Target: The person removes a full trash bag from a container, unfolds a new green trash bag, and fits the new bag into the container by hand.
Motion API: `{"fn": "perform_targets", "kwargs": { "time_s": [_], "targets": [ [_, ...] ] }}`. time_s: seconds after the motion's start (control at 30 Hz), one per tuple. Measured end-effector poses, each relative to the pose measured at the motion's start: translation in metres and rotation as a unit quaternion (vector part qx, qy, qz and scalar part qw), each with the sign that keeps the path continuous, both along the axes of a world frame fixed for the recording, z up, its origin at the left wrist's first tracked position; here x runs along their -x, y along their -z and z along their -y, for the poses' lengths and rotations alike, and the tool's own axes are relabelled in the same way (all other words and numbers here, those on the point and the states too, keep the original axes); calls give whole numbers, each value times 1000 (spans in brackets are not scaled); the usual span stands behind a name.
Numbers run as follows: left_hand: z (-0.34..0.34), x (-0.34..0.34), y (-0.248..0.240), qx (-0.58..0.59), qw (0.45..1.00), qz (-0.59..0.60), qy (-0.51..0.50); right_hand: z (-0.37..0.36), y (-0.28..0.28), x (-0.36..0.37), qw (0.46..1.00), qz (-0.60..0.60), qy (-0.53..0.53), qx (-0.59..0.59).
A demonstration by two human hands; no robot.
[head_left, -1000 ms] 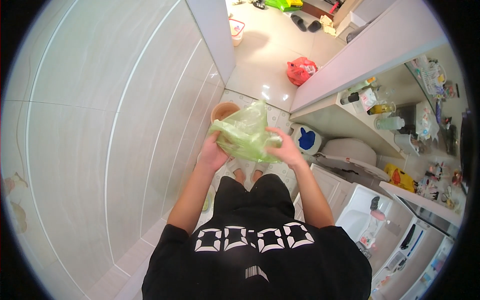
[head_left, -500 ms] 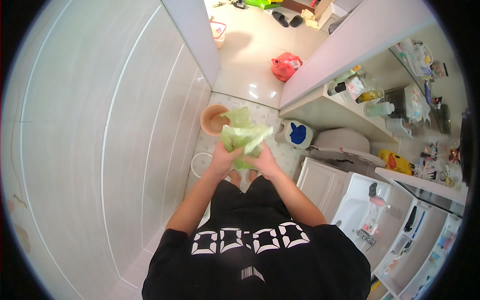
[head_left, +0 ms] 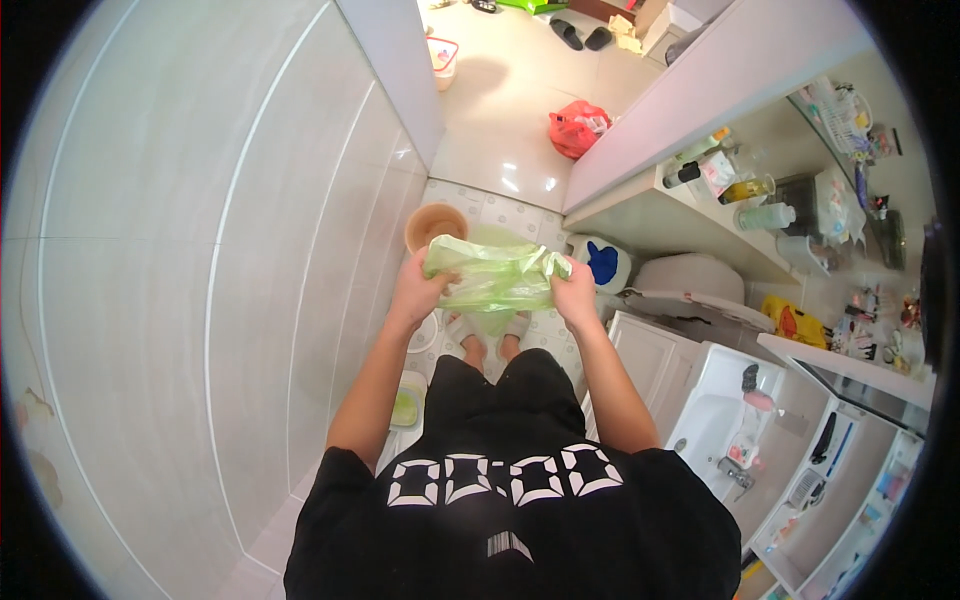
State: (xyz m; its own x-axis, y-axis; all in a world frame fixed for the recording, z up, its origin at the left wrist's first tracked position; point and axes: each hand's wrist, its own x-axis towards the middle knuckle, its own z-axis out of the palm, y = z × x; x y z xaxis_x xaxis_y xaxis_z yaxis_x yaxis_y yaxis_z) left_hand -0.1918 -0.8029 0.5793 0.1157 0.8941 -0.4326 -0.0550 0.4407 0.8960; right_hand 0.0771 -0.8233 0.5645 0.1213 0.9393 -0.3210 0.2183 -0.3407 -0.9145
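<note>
Stretched between my two hands is a thin, see-through green plastic bag (head_left: pixel 497 278), its upper edge spread wide. My left hand (head_left: pixel 415 290) grips the bag's left side, with the fingers closed round the film. At the opposite side, my right hand (head_left: pixel 573 292) pinches the gathered edge. The lower part of the bag hangs loosely in front of my feet. Just beyond my left hand stands an orange-tan bucket (head_left: pixel 433 214), its near rim close behind the bag.
A white jug with a blue patch (head_left: pixel 603 263) stands on the right, before the toilet (head_left: pixel 690 285). Further right is the washbasin (head_left: pixel 715 400). Tiled wall (head_left: pixel 200 300) rises on the left. A red bag (head_left: pixel 577 128) lies past the doorway. A lidded tub (head_left: pixel 407 402) sits beside my left leg.
My hands have moved apart, pulling the crumpled green bag out wide between them. The tub by my left leg has come into view.
</note>
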Motion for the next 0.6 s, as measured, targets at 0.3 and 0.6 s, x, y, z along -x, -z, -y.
{"fn": "perform_targets", "kwargs": {
  "time_s": [0.3, 0.6],
  "targets": [
    [8, -7, 10, 3, 995, 20, -93, -5, -14, 37, 904, -373, 173, 116],
    [20, 14, 17, 114, 916, 381, -57, -6, -18, 22, 974, -165, -139, 72]
  ]
}}
